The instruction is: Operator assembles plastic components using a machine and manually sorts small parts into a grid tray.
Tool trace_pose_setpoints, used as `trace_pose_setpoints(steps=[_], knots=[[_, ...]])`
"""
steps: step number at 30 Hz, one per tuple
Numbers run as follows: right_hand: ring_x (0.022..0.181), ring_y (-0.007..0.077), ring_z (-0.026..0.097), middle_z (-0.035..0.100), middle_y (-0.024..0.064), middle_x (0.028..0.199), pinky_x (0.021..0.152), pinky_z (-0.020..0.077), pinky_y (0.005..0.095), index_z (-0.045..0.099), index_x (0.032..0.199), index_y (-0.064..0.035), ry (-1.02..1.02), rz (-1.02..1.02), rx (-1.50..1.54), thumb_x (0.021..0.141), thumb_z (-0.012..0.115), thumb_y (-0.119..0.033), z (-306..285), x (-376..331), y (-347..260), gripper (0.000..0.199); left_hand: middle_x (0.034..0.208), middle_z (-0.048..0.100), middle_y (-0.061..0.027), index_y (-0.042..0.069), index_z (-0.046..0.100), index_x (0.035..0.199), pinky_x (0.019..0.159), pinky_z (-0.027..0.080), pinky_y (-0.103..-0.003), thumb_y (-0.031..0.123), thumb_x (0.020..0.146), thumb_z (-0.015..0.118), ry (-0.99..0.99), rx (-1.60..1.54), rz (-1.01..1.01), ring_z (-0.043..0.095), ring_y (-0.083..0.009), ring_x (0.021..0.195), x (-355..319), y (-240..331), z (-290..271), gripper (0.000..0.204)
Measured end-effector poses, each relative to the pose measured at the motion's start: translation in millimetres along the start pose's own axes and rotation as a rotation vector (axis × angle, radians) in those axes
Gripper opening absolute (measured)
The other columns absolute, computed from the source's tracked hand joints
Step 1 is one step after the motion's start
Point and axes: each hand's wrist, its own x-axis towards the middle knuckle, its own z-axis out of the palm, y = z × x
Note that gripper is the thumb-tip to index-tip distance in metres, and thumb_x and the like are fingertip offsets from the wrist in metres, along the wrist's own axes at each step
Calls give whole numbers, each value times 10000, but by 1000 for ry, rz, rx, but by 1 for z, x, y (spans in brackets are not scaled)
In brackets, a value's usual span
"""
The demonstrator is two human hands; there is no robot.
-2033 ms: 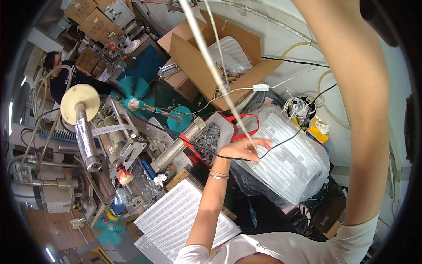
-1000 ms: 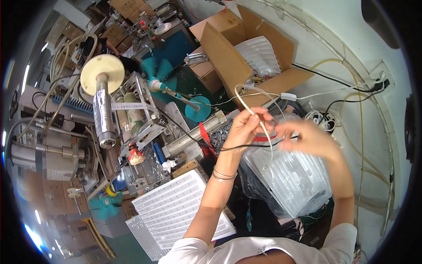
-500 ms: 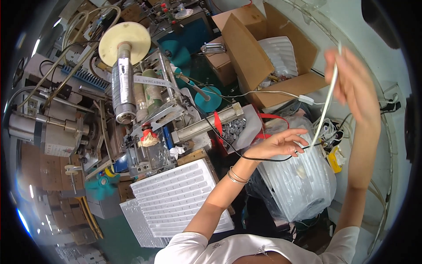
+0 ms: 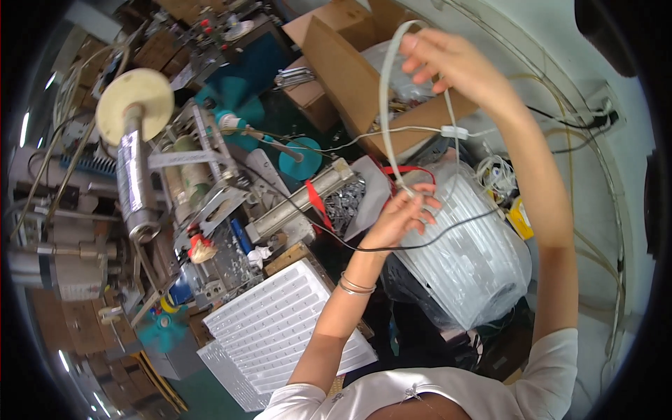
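- Head view looks down on my crowded bench (image 4: 84,308), machine parts packed along its left side, so I work above the clutter at its right edge, where there is room to stretch something long.
- Clear bag (image 4: 476,252) of white strips sits just under my hands at the right edge, close enough to pick from without leaning.
- White tray (image 4: 280,329) with rows of slots lies at the near edge, beside my left forearm, apart from what I hold.
- Cardboard box (image 4: 336,63) stands open at the far edge, behind my raised hand, flaps out of the way.
- Silver roll (image 4: 133,182) with its cream disc stands on the left, well apart.
- White strip (image 4: 384,105) arcs between my two hands; I hold it by both ends so it hangs free of the heap.
- Right hand (image 4: 455,63) is lifted high, fingers closed on the strip's top end.
- Left hand (image 4: 402,213) is low, pinching the bottom end, a black cable crossing just beneath it.
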Motion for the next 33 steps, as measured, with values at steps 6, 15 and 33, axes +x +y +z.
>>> trace_pose_setpoints(steps=[6,15,33], knots=[[670,115,641,677,64,829,581,495,254,642,891,-14,-627,-126,213,858,620,-125,-11,-138,46,118,983,629,-59,84,508,1164,609,465,-214,380,941,496,419,16,-50,617,-107,750,6,-45,-62,371],[719,161,635,657,89,863,648,493,304,612,1004,-25,-392,568,200,864,588,-327,101,-179,287,333,916,638,-30,108,561,1073,572,435,-204,370,916,553,651,287,-197,598,-79,723,32,-154,-112,305],[815,359,624,632,150,1007,709,504,433,603,1084,-95,-4,165,-614,888,522,-199,55,-97,329,236,732,562,-24,107,605,743,790,405,-378,144,694,596,36,2195,246,543,-188,837,47,-206,-172,61]])
